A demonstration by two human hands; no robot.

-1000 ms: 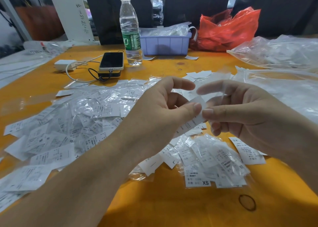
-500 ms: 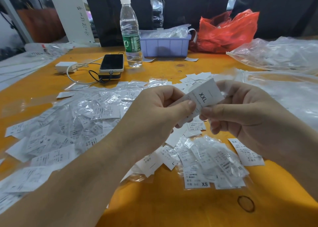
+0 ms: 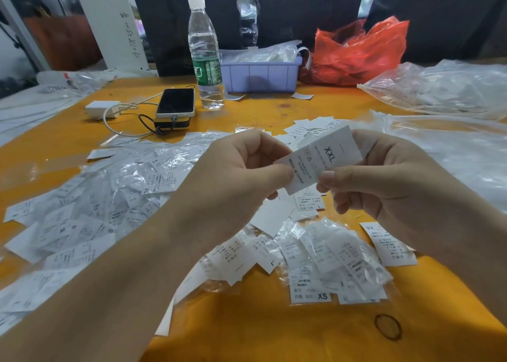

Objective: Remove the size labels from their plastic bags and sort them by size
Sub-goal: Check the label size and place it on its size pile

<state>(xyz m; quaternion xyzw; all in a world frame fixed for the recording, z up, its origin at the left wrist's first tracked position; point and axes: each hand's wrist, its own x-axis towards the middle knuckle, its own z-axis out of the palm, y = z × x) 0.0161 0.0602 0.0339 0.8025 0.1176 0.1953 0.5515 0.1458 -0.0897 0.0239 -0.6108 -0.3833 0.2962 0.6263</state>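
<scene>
**XXL label pinched between both hands**

XXL label (image 3: 323, 160) held above the counter (image 3: 260, 331), tilted, print facing up. Left hand (image 3: 241, 180) grip: thumb and forefinger pinch its lower left edge. Right hand (image 3: 384, 180) grip: thumb on front, fingers behind, pinching the right side. Below: bagged labels (image 3: 337, 254), incl. one marked XS (image 3: 310, 293). Bigger label heap (image 3: 104, 202) to the left. Far side: water bottle (image 3: 205, 57), phone (image 3: 175, 102), purple bin (image 3: 260, 73), red bag (image 3: 356, 51).

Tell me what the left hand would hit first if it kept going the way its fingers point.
The left hand points rightward, pinching the XXL label. Straight on, it would probably meet the right hand gripping the label's other side; depth looks matched.
</scene>
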